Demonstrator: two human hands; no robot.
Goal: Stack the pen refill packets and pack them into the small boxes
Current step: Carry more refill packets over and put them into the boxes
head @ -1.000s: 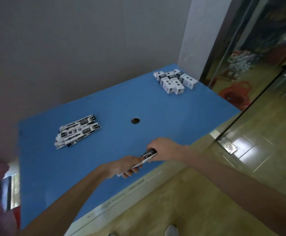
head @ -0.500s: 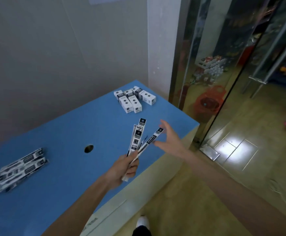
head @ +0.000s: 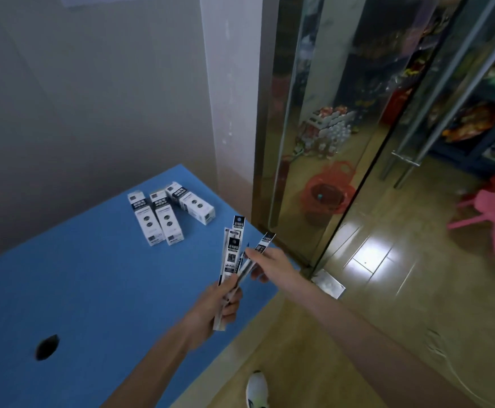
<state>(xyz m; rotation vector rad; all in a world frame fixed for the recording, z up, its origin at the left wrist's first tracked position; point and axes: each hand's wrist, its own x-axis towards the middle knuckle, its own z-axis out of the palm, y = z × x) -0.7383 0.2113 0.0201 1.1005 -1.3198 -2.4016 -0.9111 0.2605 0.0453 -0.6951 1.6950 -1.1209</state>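
Blue table [head: 78, 290] w/ a round hole [head: 47, 347] near its front edge; cluster of small white boxes [head: 168, 214] lying at far right corner by wall.

Head-worn view, forward and downward

Four small white-and-black cardboard boxes [head: 169, 214] lay on the blue surface [head: 64, 290]; about three slim white-and-black refill packets [head: 232, 254] were fanned.

Bare table [head: 78, 290] before small boxes [head: 168, 214]
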